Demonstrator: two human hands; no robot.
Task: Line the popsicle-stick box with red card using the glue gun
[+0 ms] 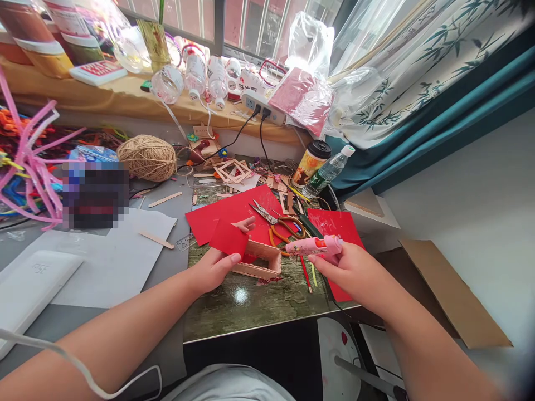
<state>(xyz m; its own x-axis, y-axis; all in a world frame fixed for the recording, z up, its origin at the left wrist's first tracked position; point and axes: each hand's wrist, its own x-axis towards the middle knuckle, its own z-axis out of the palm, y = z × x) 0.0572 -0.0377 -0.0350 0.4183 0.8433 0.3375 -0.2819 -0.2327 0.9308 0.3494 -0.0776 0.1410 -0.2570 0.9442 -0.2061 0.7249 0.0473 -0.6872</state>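
Observation:
My left hand holds a small wooden box frame made of craft sticks, with a red paper piece against its near left end. The thumb lies along the paper's lower edge, and other fingertips show behind it. In my right hand is a pink hot glue gun, its nozzle pointing left, close to the box's right end. Behind the box, scissors with orange handles lie partly spread on a red sheet. A red pencil rests below the glue gun.
A ball of twine and pink pipe cleaners are at the left. A coffee cup and a water bottle stand at the back right. A white power bank lies front left; a cardboard flap is at right.

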